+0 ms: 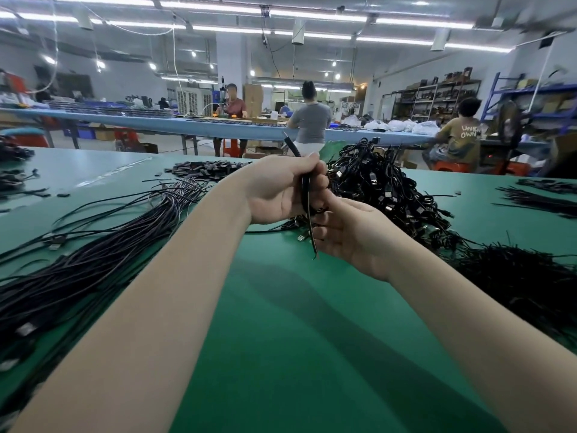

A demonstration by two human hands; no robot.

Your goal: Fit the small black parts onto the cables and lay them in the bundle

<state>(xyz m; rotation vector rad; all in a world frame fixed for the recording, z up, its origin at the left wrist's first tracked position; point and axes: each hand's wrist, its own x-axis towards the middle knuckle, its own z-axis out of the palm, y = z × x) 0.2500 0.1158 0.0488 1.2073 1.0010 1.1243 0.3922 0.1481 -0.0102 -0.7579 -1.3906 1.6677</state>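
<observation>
Hands (282, 189) (349, 232), two, grip one cable (307, 195).

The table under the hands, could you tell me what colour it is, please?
Green; the table shows plainly in the head view.

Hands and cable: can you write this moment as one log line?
left hand: grips cable | right hand: holds its lower end | small black parts: heaped behind | bundle: lies left on green table

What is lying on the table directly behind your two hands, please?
Behind the left hand and right hand sits a tangled pile of black cables on the green table. Its near edge is hidden by the hands and the cable they hold.
</observation>
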